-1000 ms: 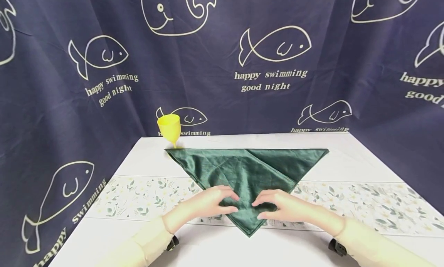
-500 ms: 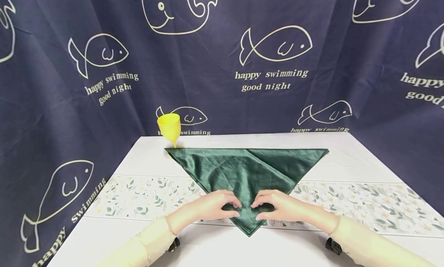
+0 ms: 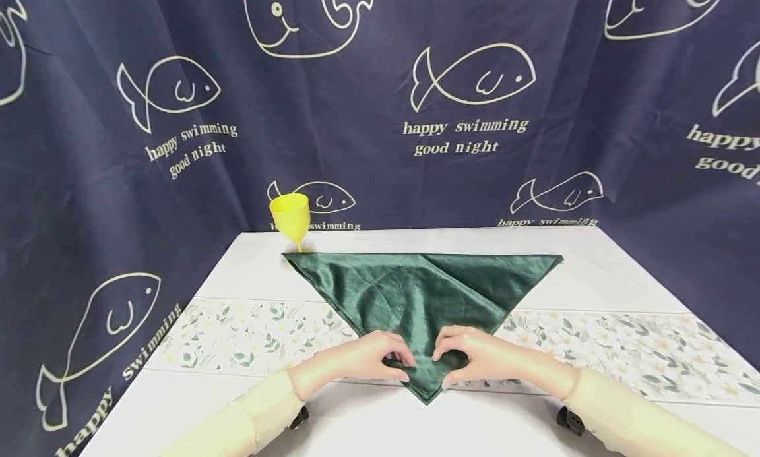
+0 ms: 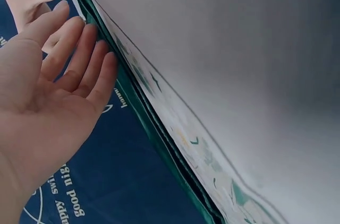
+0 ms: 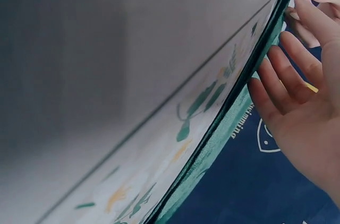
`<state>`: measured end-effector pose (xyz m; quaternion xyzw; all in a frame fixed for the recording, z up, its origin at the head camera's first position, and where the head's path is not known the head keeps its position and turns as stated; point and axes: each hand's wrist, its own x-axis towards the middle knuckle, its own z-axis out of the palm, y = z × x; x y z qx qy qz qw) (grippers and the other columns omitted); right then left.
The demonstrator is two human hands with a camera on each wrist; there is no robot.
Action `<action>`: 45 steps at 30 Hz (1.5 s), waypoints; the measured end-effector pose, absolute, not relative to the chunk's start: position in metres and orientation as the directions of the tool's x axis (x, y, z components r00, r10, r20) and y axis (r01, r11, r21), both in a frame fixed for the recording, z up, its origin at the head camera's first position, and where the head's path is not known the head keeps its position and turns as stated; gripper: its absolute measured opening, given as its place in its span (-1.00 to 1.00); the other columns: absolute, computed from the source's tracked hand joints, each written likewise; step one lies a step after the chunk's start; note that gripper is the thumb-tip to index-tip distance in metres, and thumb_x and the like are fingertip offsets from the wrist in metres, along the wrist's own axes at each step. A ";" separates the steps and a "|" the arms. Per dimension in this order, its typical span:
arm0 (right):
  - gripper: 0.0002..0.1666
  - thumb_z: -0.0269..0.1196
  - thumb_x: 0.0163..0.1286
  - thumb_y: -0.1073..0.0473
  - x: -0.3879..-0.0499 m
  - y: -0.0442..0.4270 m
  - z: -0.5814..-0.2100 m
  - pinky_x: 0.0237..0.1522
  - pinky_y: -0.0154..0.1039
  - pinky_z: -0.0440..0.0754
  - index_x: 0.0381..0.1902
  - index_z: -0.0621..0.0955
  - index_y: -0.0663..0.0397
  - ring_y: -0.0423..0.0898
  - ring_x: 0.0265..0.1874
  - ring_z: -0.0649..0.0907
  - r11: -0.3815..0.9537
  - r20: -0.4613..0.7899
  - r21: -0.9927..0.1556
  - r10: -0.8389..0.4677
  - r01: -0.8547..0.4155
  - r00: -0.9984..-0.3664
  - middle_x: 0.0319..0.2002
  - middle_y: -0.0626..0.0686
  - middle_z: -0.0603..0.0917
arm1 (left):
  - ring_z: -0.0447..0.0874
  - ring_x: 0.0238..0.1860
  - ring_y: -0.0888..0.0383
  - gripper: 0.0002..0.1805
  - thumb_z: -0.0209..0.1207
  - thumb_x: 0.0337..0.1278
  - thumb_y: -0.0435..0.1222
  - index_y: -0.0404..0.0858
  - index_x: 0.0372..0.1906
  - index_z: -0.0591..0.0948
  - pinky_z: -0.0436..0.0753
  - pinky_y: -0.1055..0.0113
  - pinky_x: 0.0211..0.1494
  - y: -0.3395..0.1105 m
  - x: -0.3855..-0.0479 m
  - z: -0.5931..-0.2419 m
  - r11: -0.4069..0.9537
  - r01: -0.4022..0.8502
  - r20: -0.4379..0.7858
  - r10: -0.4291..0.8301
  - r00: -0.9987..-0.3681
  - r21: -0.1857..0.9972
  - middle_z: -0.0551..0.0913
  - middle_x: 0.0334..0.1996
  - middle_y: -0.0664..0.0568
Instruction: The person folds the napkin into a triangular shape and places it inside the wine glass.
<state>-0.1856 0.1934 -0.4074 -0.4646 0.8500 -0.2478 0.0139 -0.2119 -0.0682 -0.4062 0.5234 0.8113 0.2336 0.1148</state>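
One green cloth (image 3: 415, 299) lies on the bench (image 3: 427, 434) as a triangle. Over its near part are the left hand (image 3: 371, 355) and the right hand (image 3: 485, 357) — fingers loosely bent, thumbs apart; whether they touch it, I cannot tell. Beside its far left corner stands a yellow goblet (image 3: 290, 217).

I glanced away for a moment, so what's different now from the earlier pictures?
The left hand and right hand have shifted slightly toward the near corner of the green cloth, their fingers a little more curved. Neither visibly grips it. The cloth and yellow cup stayed put.
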 end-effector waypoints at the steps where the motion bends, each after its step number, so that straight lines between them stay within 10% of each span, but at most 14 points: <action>1: -0.62 0.34 0.13 -0.11 -0.185 0.194 -0.408 -0.07 -0.24 0.59 -0.16 0.63 -0.05 -0.23 -0.13 0.54 0.451 0.190 -0.447 -0.796 -0.772 -0.575 -0.13 -0.13 0.54 | 0.56 -0.19 0.38 -0.78 0.26 0.13 -0.22 -0.18 -0.12 0.66 0.51 0.64 -0.07 -0.068 -0.212 -0.407 0.339 0.794 0.055 0.905 -0.422 0.505 0.64 -0.21 0.11; 32: -0.94 0.29 0.26 0.09 -0.193 0.186 -0.413 -0.21 -0.43 0.54 -0.35 0.68 -0.11 -0.27 -0.31 0.51 0.406 0.237 -0.369 -0.829 -0.836 -0.507 -0.32 -0.18 0.52 | 0.51 -0.24 0.46 -0.81 0.29 0.08 -0.22 -0.13 -0.18 0.66 0.52 0.65 -0.12 -0.072 -0.219 -0.411 0.396 0.758 -0.008 0.889 -0.459 0.518 0.59 -0.23 0.18; 45: -0.77 0.37 0.14 -0.05 -0.191 0.193 -0.414 -0.15 -0.36 0.56 -0.27 0.68 -0.13 -0.30 -0.24 0.50 0.377 0.234 -0.418 -0.834 -0.826 -0.499 -0.27 -0.16 0.52 | 0.49 -0.25 0.46 -0.82 0.29 0.09 -0.23 -0.14 -0.18 0.66 0.51 0.66 -0.13 -0.068 -0.218 -0.410 0.389 0.772 -0.006 0.895 -0.446 0.502 0.57 -0.23 0.17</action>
